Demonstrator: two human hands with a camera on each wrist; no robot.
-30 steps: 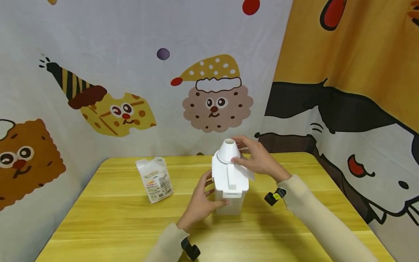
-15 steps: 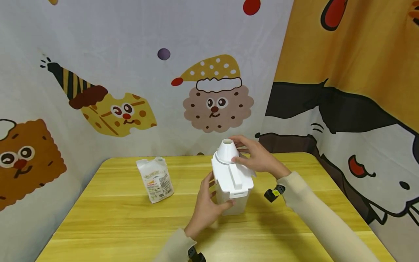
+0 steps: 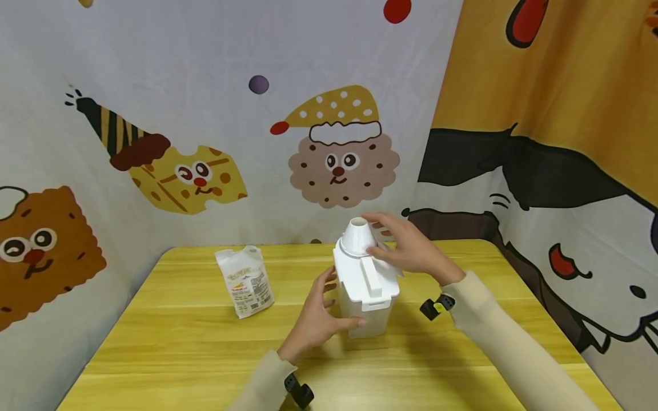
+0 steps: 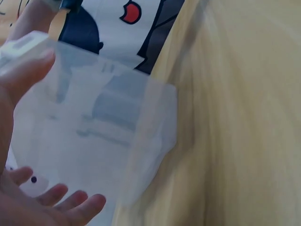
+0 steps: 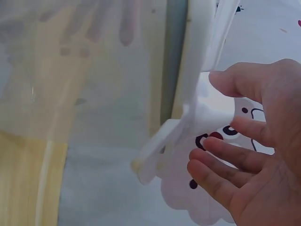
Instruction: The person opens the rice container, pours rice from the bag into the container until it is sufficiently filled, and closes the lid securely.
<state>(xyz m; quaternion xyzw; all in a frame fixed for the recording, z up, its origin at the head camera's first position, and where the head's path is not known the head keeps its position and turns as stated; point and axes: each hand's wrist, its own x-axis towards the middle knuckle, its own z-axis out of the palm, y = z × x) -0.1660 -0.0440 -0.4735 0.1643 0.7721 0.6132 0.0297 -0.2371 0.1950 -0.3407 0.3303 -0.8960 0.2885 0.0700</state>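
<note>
A tall, frosted plastic container [image 3: 367, 321] with a white lid [image 3: 350, 273] stands on the table. On the lid, toward the back, sits a white cone-shaped spout [image 3: 357, 238] with a round hole at its top. My left hand [image 3: 315, 319] spans the container's lower left, its thumb across the front and its fingers along the side. With my right hand [image 3: 411, 248] I hold the spout between thumb and index finger. In the right wrist view, the thumb [image 5: 235, 82] meets the white cone [image 5: 214, 101], while the other fingers are spread apart below it.
A white printed packet [image 3: 245, 282] stands to the left on the wooden table [image 3: 169, 342]. Behind the table hangs a curtain [image 3: 205, 68] with cartoon figures. Both wrists wear small black cameras.
The container has turned slightly, its front end swinging to the right. My left hand moved right with it, then drew back a little. The right hand has stayed at the spout.
</note>
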